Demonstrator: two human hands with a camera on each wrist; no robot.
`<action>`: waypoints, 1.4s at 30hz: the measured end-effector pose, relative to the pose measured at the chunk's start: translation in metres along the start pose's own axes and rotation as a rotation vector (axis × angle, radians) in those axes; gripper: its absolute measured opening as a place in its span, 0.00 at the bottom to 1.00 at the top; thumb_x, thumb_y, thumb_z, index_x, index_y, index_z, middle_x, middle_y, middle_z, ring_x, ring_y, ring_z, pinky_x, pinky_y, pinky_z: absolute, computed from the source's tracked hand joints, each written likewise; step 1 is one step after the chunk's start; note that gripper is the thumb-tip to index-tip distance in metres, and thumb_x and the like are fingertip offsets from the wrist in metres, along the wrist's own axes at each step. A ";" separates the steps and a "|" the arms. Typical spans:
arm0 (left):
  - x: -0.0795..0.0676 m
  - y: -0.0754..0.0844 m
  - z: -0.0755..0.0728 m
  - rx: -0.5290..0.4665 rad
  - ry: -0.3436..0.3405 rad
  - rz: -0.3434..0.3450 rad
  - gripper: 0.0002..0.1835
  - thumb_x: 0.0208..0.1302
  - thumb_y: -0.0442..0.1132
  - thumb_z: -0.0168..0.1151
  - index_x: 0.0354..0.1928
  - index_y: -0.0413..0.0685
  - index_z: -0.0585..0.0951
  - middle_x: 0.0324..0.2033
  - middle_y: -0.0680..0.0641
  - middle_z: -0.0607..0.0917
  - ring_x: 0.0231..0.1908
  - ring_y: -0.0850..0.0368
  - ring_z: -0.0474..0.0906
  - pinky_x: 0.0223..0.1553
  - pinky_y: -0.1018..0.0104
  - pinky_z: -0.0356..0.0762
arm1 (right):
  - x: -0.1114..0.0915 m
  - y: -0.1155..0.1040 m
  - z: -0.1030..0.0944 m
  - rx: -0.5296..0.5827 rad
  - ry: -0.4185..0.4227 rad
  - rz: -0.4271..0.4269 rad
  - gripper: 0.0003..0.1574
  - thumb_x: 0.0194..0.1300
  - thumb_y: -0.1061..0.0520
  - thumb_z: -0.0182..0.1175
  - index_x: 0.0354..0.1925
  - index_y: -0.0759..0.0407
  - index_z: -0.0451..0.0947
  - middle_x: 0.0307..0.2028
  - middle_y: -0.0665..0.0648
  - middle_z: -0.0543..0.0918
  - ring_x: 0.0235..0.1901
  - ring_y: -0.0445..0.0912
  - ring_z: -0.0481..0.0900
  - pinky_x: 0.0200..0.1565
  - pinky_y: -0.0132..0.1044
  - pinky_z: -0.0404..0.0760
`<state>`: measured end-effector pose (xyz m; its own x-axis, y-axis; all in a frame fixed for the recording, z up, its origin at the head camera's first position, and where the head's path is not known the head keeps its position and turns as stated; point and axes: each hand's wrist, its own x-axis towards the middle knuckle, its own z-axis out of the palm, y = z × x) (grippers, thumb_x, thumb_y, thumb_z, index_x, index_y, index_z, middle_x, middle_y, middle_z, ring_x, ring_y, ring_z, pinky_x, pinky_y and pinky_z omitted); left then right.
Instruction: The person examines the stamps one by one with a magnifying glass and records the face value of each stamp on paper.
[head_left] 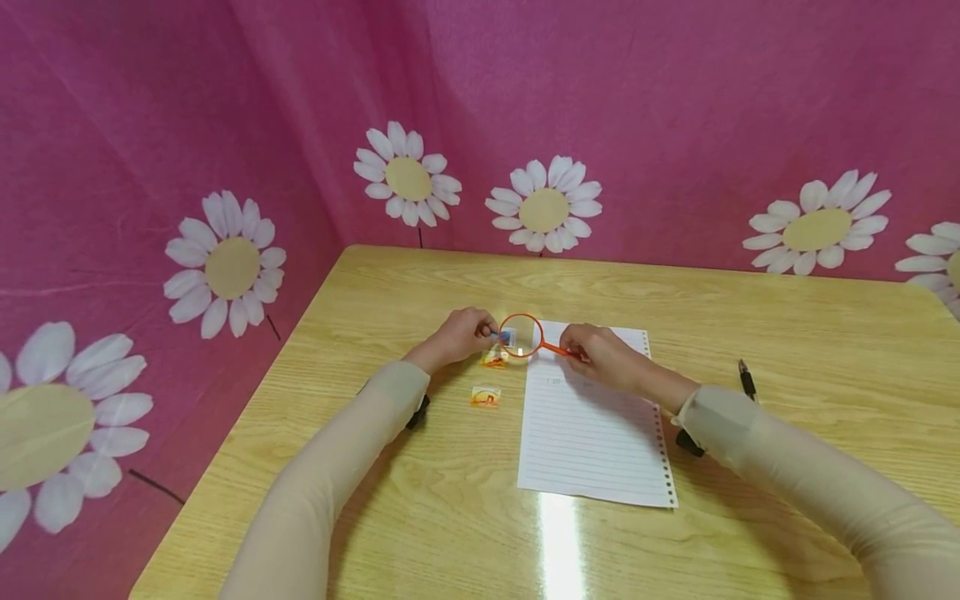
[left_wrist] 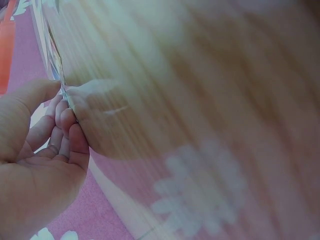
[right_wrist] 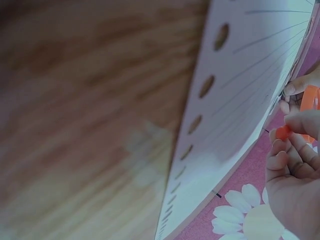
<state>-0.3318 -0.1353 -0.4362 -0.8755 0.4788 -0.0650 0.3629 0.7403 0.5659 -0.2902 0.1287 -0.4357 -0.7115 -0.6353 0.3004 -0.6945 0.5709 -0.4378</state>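
My right hand [head_left: 603,354] pinches the orange handle of a magnifying glass [head_left: 553,347] between thumb and fingers. Its round lens is held over a small blue stamp-like piece [head_left: 507,337]. That piece's edge is pinched by my left hand [head_left: 461,335], low over the table; in the left wrist view the thumb and fingertips meet at a thin edge. Just below lies a yellow-and-red stamp-like piece [head_left: 493,359], partly behind the lens. Nearer me is another similar piece [head_left: 485,397]. In the right wrist view the handle's orange end [right_wrist: 283,132] pokes out from the fingers.
A lined, hole-punched sheet of paper [head_left: 592,450] lies under my right hand, with faint writing near its top. To its right is a black pen [head_left: 747,381]. The wooden table [head_left: 420,517] meets a pink daisy-print cloth [head_left: 645,100] at the back and left.
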 end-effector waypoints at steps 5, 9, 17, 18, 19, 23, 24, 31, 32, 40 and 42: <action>0.000 0.001 -0.001 0.004 -0.005 -0.006 0.08 0.68 0.35 0.59 0.45 0.39 0.80 0.39 0.44 0.81 0.40 0.55 0.72 0.49 0.62 0.72 | 0.000 0.000 0.000 0.003 -0.003 -0.004 0.08 0.57 0.73 0.63 0.35 0.66 0.76 0.27 0.57 0.79 0.27 0.42 0.72 0.30 0.33 0.74; 0.000 0.002 -0.001 -0.008 -0.009 -0.007 0.08 0.69 0.35 0.59 0.46 0.39 0.80 0.40 0.43 0.81 0.40 0.55 0.72 0.49 0.62 0.72 | 0.000 0.001 0.001 -0.006 0.002 -0.009 0.08 0.57 0.73 0.63 0.35 0.65 0.76 0.27 0.57 0.80 0.28 0.43 0.73 0.30 0.33 0.74; -0.001 0.002 -0.001 -0.006 -0.014 -0.013 0.08 0.69 0.35 0.58 0.46 0.39 0.80 0.40 0.44 0.80 0.40 0.55 0.71 0.48 0.63 0.71 | 0.000 0.000 0.001 -0.009 0.002 -0.026 0.08 0.57 0.72 0.63 0.35 0.66 0.75 0.28 0.58 0.80 0.28 0.44 0.74 0.30 0.34 0.75; -0.001 0.002 -0.001 -0.007 -0.016 -0.014 0.08 0.69 0.35 0.58 0.46 0.39 0.80 0.40 0.44 0.80 0.40 0.55 0.71 0.48 0.63 0.71 | 0.000 -0.001 0.001 -0.010 0.000 -0.027 0.08 0.57 0.72 0.62 0.36 0.66 0.75 0.28 0.58 0.80 0.28 0.44 0.74 0.30 0.34 0.75; -0.002 0.002 -0.001 -0.010 -0.017 -0.015 0.08 0.69 0.35 0.58 0.46 0.39 0.80 0.40 0.43 0.80 0.40 0.55 0.71 0.48 0.63 0.71 | 0.000 -0.001 0.000 -0.010 0.001 -0.028 0.08 0.57 0.72 0.63 0.35 0.66 0.75 0.28 0.58 0.80 0.28 0.44 0.74 0.30 0.34 0.76; -0.001 0.002 0.000 -0.006 -0.013 -0.012 0.08 0.69 0.35 0.58 0.46 0.39 0.80 0.40 0.43 0.80 0.40 0.55 0.72 0.48 0.63 0.72 | 0.000 -0.002 0.000 -0.008 0.005 -0.030 0.08 0.57 0.72 0.63 0.35 0.66 0.75 0.27 0.58 0.80 0.28 0.43 0.74 0.30 0.33 0.75; -0.001 0.001 0.000 -0.007 -0.012 -0.012 0.08 0.69 0.35 0.58 0.46 0.39 0.80 0.40 0.43 0.80 0.40 0.55 0.72 0.48 0.63 0.72 | 0.000 -0.002 0.000 -0.007 0.006 -0.031 0.08 0.57 0.72 0.63 0.35 0.66 0.75 0.27 0.58 0.80 0.28 0.43 0.74 0.29 0.33 0.75; 0.001 0.002 0.000 0.000 -0.007 -0.014 0.08 0.69 0.36 0.58 0.45 0.40 0.80 0.40 0.43 0.81 0.41 0.55 0.72 0.49 0.62 0.72 | 0.000 -0.001 -0.001 -0.001 0.001 -0.022 0.09 0.56 0.73 0.63 0.35 0.65 0.75 0.27 0.57 0.80 0.28 0.43 0.74 0.29 0.33 0.75; 0.001 0.002 0.000 0.002 -0.005 -0.015 0.08 0.69 0.36 0.58 0.46 0.39 0.80 0.41 0.43 0.81 0.41 0.55 0.72 0.49 0.62 0.72 | 0.000 -0.001 -0.001 0.000 0.000 -0.021 0.09 0.56 0.73 0.63 0.35 0.66 0.75 0.27 0.57 0.80 0.28 0.43 0.74 0.30 0.33 0.75; 0.000 0.001 0.001 0.002 0.008 -0.011 0.08 0.68 0.35 0.59 0.45 0.38 0.79 0.40 0.43 0.80 0.40 0.55 0.72 0.49 0.63 0.72 | -0.003 -0.002 -0.002 -0.009 -0.011 -0.012 0.09 0.56 0.73 0.62 0.36 0.66 0.75 0.28 0.58 0.80 0.28 0.43 0.74 0.30 0.33 0.75; 0.000 0.001 0.001 -0.001 0.005 -0.014 0.08 0.68 0.35 0.59 0.45 0.38 0.79 0.39 0.43 0.80 0.40 0.55 0.71 0.49 0.63 0.71 | -0.005 -0.001 -0.002 -0.012 -0.007 -0.012 0.09 0.56 0.73 0.62 0.35 0.66 0.75 0.28 0.58 0.80 0.28 0.43 0.74 0.30 0.33 0.75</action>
<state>-0.3309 -0.1341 -0.4362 -0.8820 0.4662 -0.0692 0.3503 0.7466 0.5656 -0.2864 0.1323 -0.4347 -0.7022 -0.6460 0.2993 -0.7044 0.5690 -0.4243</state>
